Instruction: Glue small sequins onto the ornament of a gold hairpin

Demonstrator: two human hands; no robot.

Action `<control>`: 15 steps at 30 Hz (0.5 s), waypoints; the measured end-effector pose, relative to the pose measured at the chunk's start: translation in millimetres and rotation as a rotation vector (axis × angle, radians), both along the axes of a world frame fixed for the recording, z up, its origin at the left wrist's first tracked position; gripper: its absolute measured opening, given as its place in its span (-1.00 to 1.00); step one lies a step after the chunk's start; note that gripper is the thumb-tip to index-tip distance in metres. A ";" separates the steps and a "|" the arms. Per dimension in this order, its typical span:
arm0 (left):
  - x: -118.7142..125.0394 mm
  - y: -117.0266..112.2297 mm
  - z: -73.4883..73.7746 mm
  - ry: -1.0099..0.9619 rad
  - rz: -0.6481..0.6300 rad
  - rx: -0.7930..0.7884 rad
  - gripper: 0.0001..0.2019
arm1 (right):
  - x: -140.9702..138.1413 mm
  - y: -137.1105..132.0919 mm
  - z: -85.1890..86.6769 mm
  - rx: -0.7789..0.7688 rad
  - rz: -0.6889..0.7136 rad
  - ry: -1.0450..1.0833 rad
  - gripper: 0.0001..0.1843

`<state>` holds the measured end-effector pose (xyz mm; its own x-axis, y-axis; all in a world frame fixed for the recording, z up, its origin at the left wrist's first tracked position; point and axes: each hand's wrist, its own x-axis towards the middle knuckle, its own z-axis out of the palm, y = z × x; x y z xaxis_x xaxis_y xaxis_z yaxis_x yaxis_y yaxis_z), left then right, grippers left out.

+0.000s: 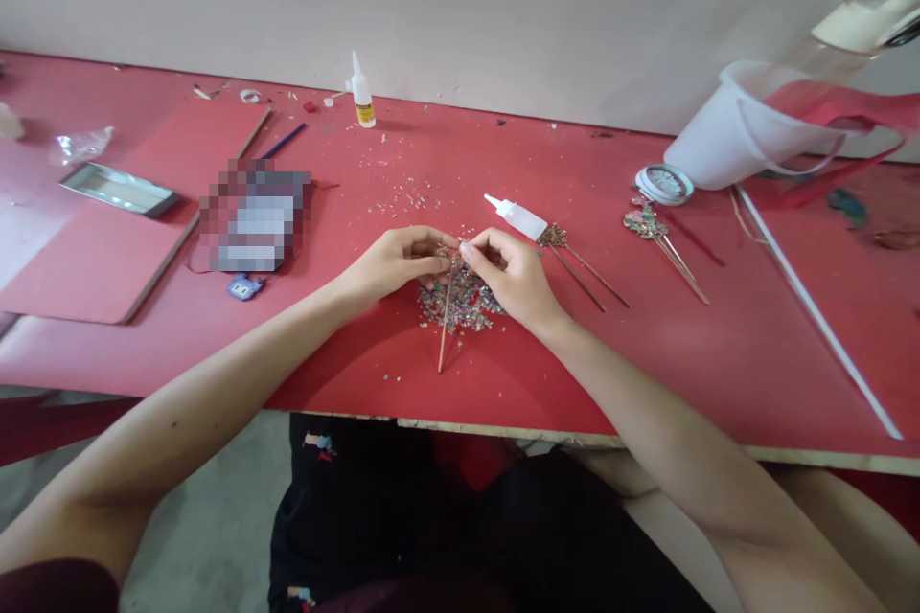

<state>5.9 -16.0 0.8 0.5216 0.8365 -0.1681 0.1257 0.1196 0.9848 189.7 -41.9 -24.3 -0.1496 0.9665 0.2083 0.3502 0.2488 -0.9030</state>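
My left hand (402, 263) is closed around the ornate head of a hairpin, whose gold prong (444, 326) points down toward me. The fingers of my right hand (512, 276) are pinched together at that same head; what they hold is too small to make out. Beneath both hands lies a pile of shiny, many-coloured flakes (467, 306) on the red tabletop (345, 364). Just right of my right hand rests a second hairpin (589, 278) with two prongs, its openwork head touching a white glue bottle (518, 217) that lies on its side.
A glue bottle with a yellow label (363, 101) stands near the wall. At right are a colourful hairpin (651, 225), a round white-rimmed container (664, 184) and a white bucket (740, 129). A phone-like blurred object (255, 220), a shallow box (119, 189) and a red board (86, 259) lie left.
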 end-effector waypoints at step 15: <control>1.1 0.3 -5.9 -0.037 0.012 0.005 -0.73 | 0.2 -1.1 1.5 0.050 0.030 -0.026 -0.67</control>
<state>7.0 -15.7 -5.2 0.5175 0.8434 -0.1447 0.0882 0.1156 0.9894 189.9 -42.9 -22.9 -0.1848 0.9500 0.2518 0.3649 0.3042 -0.8799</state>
